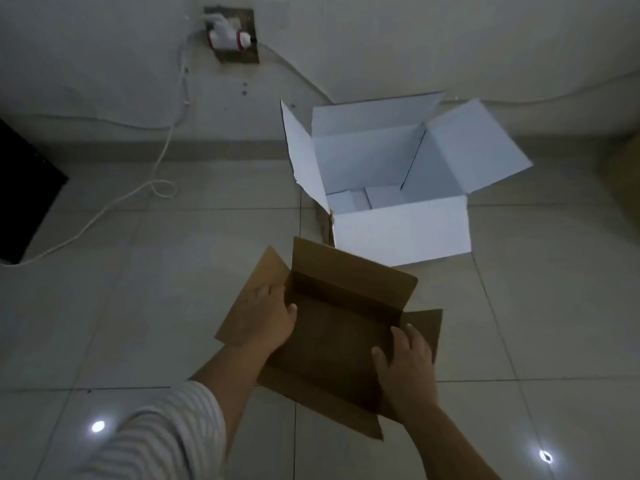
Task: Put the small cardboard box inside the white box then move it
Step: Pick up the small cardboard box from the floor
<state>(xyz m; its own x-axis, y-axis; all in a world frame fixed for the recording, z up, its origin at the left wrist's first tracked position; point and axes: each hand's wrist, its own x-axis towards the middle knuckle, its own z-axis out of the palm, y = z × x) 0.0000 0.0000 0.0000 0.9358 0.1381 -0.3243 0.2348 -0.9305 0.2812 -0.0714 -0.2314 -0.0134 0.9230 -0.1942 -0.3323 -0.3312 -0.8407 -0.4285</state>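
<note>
Gripping the small cardboard box (332, 327) from both sides, the left hand (266, 320) presses its left wall and flap while the right hand (405, 362) closes over the right wall, thumb inside. Flaps splayed open, it sits low over the tiled floor (138, 306), just in front of the open white box (401, 230), which stands near the wall (381, 46)
</note>
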